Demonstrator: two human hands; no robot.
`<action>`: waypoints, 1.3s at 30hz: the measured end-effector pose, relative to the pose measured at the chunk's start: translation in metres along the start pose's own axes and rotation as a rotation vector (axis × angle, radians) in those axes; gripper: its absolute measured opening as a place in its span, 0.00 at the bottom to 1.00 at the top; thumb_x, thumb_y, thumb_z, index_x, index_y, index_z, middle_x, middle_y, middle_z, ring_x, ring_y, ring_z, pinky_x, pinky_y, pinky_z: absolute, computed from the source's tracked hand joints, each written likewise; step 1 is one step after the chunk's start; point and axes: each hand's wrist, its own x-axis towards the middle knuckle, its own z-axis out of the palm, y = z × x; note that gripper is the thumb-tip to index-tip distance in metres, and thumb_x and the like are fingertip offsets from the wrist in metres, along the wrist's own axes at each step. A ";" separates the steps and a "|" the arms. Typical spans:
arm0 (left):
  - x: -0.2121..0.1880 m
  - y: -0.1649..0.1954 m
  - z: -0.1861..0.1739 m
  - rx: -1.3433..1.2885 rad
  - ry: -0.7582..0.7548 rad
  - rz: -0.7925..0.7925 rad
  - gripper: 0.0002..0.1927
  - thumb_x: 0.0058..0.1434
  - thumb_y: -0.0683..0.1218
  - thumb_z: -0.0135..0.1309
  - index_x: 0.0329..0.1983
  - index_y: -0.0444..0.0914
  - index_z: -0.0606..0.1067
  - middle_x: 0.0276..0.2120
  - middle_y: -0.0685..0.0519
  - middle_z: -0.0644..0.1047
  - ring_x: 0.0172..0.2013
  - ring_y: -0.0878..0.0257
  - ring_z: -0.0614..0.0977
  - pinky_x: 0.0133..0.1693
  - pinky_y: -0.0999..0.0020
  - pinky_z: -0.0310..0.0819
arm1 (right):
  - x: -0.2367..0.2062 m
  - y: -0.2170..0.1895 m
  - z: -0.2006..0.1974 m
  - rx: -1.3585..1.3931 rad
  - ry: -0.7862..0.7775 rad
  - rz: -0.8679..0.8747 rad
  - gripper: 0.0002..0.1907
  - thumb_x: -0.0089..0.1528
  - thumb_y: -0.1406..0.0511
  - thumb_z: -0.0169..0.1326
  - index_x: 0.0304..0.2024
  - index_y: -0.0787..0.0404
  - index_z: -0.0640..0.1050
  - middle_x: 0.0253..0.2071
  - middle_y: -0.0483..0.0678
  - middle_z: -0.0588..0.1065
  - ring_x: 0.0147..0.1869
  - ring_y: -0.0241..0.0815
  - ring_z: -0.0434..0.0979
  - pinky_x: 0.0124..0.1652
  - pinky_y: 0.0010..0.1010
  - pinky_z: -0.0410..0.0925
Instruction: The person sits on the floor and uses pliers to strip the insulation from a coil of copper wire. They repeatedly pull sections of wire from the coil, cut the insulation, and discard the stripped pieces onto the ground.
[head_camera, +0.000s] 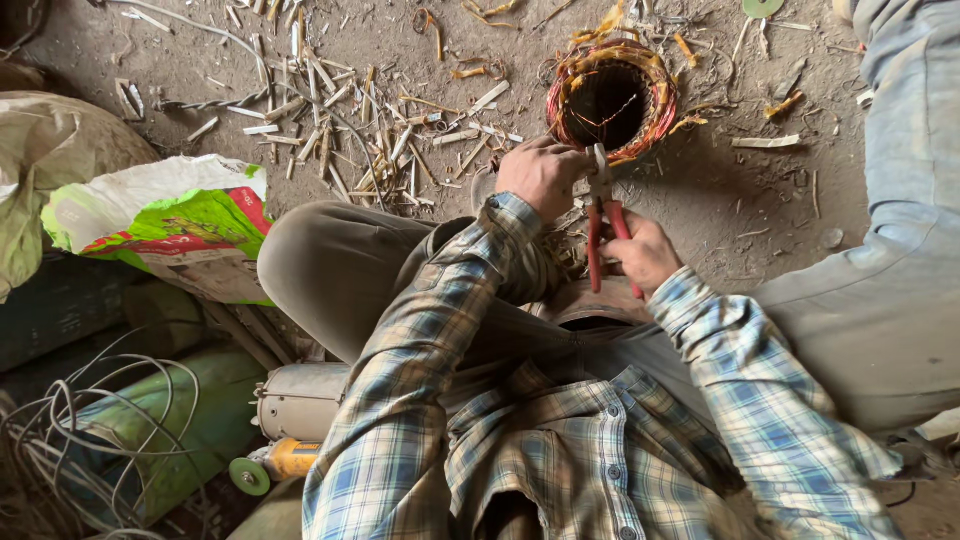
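Gripping red-handled pliers (603, 225) in right hand (640, 250), left hand (540, 175) at copper coil (610, 100)

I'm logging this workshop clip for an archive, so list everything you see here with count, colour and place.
wire coil: one, copper-red ring, on the dirt floor ahead of the hands
pliers: one, red handles, jaws at the coil's near edge
scraps: many, pale slivers, strewn on the floor, upper left
sack: one, green and white, left
grinder: one, yellow body, green disc, lower left
cable bundle: one, grey loops, bottom left
another person's leg: one, grey trousers, right
left hand: bare, at the coil's near edge
right hand: bare, gripping the pliers' handles
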 end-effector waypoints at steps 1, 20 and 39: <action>0.000 0.000 0.000 -0.025 0.017 -0.023 0.18 0.55 0.39 0.53 0.43 0.51 0.83 0.44 0.60 0.84 0.43 0.62 0.83 0.48 0.66 0.76 | -0.001 0.002 0.004 0.048 0.026 0.045 0.18 0.57 0.74 0.50 0.50 0.67 0.76 0.41 0.49 0.76 0.42 0.42 0.78 0.44 0.34 0.71; -0.001 -0.010 0.014 -0.019 0.029 -0.067 0.14 0.56 0.41 0.55 0.42 0.49 0.83 0.40 0.58 0.85 0.42 0.60 0.83 0.43 0.63 0.79 | 0.007 0.026 0.035 0.034 0.227 0.218 0.08 0.64 0.63 0.53 0.34 0.61 0.74 0.19 0.46 0.68 0.16 0.36 0.65 0.18 0.33 0.62; -0.021 -0.039 0.010 0.195 -0.300 -0.432 0.13 0.63 0.48 0.53 0.49 0.43 0.79 0.38 0.50 0.85 0.35 0.58 0.84 0.36 0.63 0.82 | -0.030 0.035 0.007 0.046 0.077 -0.004 0.29 0.59 0.67 0.53 0.63 0.72 0.70 0.46 0.57 0.74 0.45 0.44 0.77 0.48 0.34 0.74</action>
